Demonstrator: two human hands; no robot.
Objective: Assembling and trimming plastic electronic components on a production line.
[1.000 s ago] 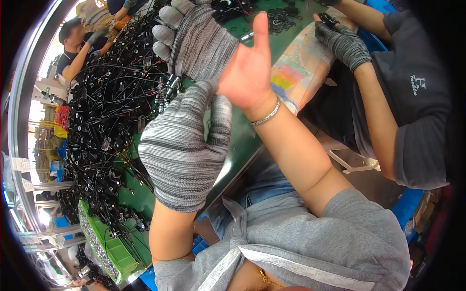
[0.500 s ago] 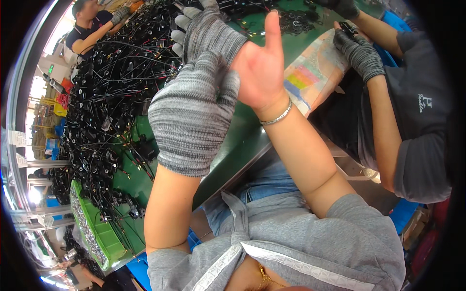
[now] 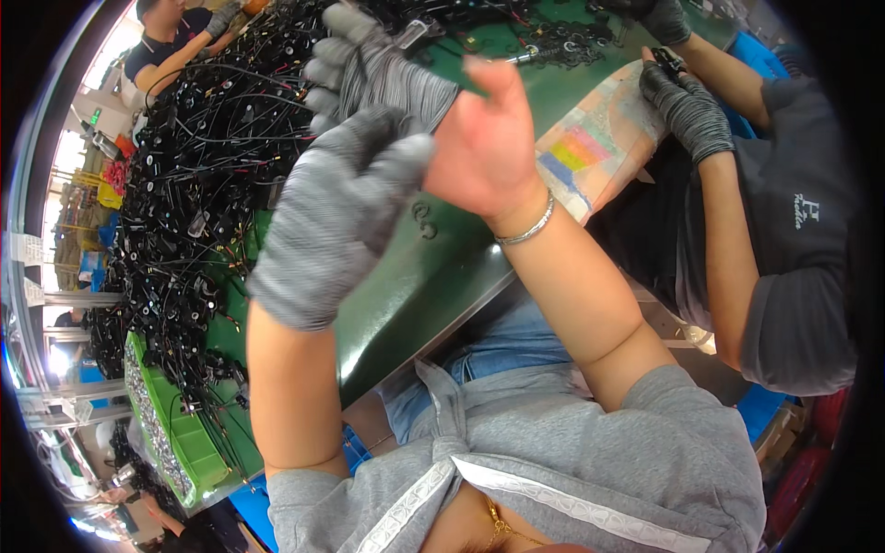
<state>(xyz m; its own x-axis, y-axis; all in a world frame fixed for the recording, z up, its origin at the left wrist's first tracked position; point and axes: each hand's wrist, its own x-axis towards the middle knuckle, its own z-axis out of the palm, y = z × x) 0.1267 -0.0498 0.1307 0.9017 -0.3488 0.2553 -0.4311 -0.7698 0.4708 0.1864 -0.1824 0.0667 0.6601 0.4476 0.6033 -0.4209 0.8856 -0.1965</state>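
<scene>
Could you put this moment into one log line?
left hand: gloved, at the right glove | right hand: open, only partly inside it | around: black cable parts, green bin

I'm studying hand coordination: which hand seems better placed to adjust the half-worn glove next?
Probably the left hand: it's at the edge of the half-worn glove, which covers part of the right hand.

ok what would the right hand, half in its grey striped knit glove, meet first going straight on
The right hand would likely meet the tangled heap of black cables and parts, though depth is unclear: it might pass above.
</scene>
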